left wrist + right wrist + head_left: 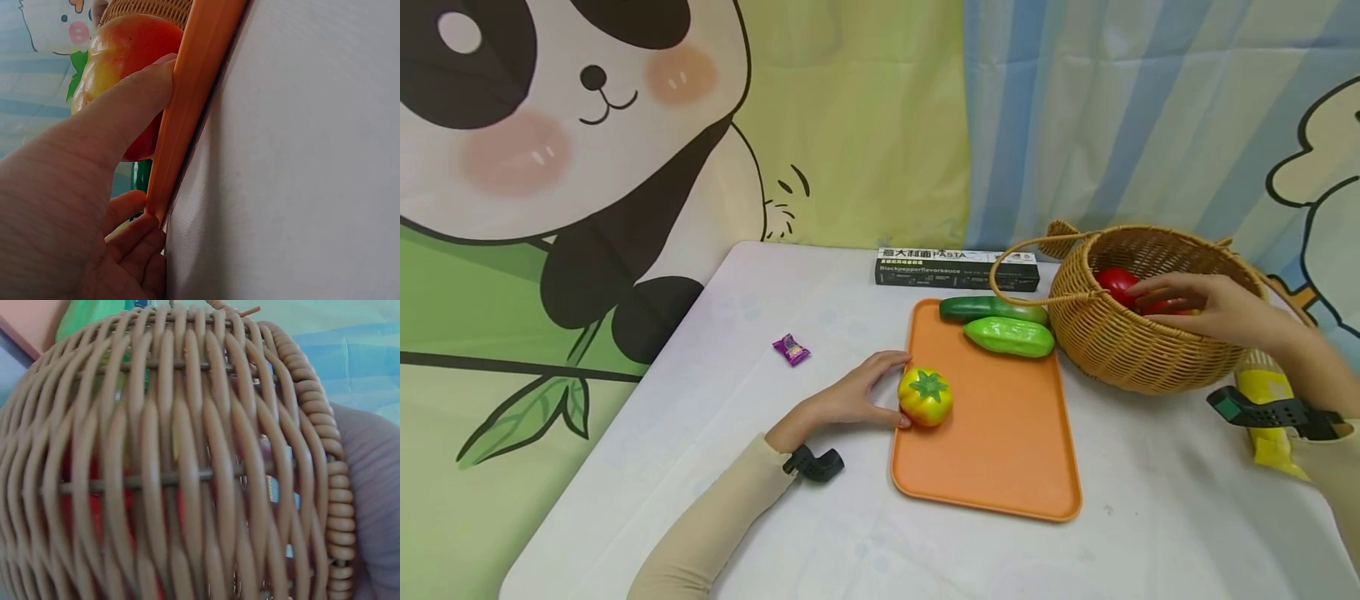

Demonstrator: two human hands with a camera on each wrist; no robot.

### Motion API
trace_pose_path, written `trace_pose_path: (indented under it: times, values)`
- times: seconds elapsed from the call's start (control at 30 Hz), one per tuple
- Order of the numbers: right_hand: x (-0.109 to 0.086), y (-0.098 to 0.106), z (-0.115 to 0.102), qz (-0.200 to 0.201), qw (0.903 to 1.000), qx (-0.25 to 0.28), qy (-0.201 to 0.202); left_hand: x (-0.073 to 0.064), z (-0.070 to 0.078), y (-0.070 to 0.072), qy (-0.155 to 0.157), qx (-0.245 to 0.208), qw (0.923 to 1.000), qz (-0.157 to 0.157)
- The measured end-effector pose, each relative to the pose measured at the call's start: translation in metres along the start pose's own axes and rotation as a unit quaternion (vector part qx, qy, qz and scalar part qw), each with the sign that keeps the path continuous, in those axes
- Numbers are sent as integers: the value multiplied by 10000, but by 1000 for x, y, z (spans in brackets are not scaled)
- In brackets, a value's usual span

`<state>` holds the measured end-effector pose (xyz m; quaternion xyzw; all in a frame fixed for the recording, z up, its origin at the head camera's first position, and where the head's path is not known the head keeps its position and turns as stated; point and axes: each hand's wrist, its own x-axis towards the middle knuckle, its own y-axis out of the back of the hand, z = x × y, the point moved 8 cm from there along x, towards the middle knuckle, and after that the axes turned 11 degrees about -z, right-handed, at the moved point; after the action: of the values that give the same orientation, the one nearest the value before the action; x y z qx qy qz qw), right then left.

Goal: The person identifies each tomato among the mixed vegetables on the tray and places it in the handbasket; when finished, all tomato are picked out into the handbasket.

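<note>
A yellow and red toy tomato (pixel 925 397) with a green leafy top sits near the left rim of an orange tray (pixel 992 454). Beside it my left hand (pixel 857 396) curves in a wide C, thumb at the tray's edge by the tomato and fingertips at the rim farther back. My right hand (pixel 1213 312) reaches over the rim of a wicker basket (pixel 1142 358), fingers extended above its contents. A round red piece (pixel 1117 285) shows inside, close to those fingertips; the hand partly hides another red and yellow piece. In the right wrist view, the basket's weave (pixel 156 450) covers most of the fingers.
At the tray's far end lie a dark green cucumber (pixel 958 309) and a lighter green one (pixel 1009 337). Behind them stands a black and white pasta box (pixel 955 272). A purple wrapped candy (pixel 792 350) is at left, a yellow packet (pixel 1266 392) under the right forearm.
</note>
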<state>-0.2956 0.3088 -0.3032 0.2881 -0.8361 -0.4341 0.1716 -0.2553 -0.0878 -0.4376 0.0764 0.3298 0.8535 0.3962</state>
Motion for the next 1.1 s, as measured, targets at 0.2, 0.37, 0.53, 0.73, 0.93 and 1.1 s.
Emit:
trace_pose_path:
  times: [0.2,0.37,0.53,0.73,0.93,1.1]
  values:
    - [-1,2,-7,473,9988,-97,45,1,-2,-1,-10,-23,10000,-27]
    - [-2,3,-14,817,9965,-49,175,0,-1,-1,-58,-6,10000,-22]
    - [-2,2,-26,1044,9929,75,558,0,-1,0,-54,-11,10000,-22]
    - [-1,0,-32,1068,9924,319,515,0,-1,0,-48,-20,10000,-25]
    - [0,-2,-42,1346,9880,67,756,0,-1,0,-13,-1,10000,-20]
    - [-2,-1,-52,1877,9756,-191,1124,-1,0,0,-27,-48,10000,-33]
